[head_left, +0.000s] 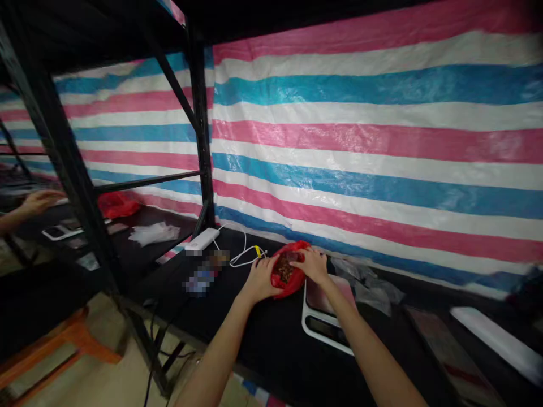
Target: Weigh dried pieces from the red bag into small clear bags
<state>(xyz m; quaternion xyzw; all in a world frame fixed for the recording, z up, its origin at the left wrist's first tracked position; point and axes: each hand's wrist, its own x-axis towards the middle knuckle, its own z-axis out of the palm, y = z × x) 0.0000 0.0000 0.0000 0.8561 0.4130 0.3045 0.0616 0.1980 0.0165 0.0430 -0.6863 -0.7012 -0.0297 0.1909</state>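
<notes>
Both my hands hold a red plastic bag (289,286) open at its mouth, with brown granular contents (284,270) showing inside. My left hand (261,280) grips the bag's left side, and my right hand (311,265) pinches its upper edge. The bag rests on the black tabletop (271,350), just left of a white-rimmed digital scale (317,334). My right forearm passes over the scale's near corner. A white power bank (202,238) lies farther left, its white cable (245,254) trailing towards my left hand.
Blurred small items (202,276) stand left of my hands. A black metal shelf frame (199,118) rises beyond them, against a striped pink, white and blue tarpaulin (373,135). At far left, another person's hand (40,202) reaches over a neighbouring table near a red bag (117,204).
</notes>
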